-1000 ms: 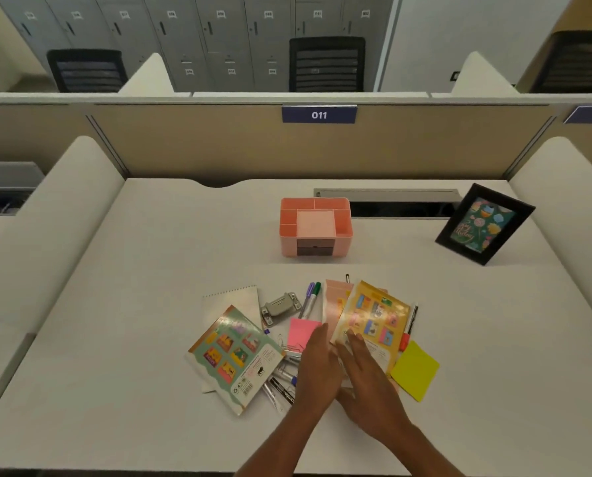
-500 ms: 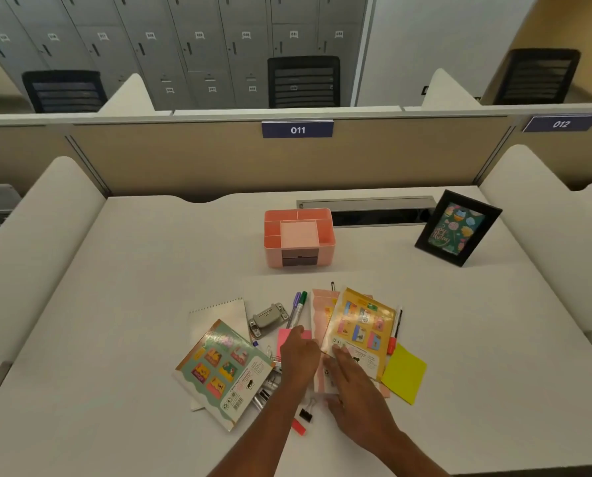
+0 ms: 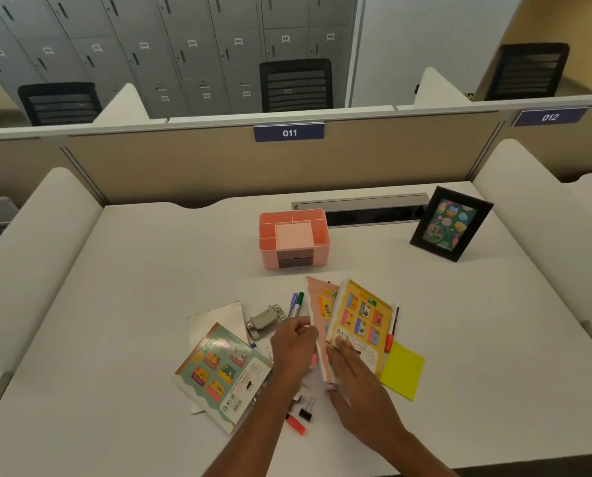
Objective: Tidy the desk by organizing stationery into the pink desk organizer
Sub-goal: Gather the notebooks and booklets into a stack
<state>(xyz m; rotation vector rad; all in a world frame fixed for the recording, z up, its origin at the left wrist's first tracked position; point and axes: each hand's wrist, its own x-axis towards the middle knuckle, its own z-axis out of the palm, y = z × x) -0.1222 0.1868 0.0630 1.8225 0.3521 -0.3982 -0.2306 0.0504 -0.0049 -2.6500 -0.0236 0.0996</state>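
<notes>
while the right hand (image 3: 353,373) lies flat, fingers straight, on the yellow picture-covered paper booklet (image 3: 363,315), the left hand (image 3: 296,342) seems to curl round the nine o'clock edge of the salmon paper booklet (image 3: 322,304) under it. the pink plastic desk organizer (image 3: 293,235) stands at twelve o'clock, well apart from the pile. best, i'd say, to square both booklets together before lifting, so neither slides onto the green-capped marker (image 3: 298,302).

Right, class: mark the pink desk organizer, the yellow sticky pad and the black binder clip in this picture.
pink desk organizer (image 3: 269,258): head view, on its front wall, left of the drawers.
yellow sticky pad (image 3: 403,370): head view, middle of its top sheet.
black binder clip (image 3: 305,414): head view, on its black body, below the wire handles.
</notes>
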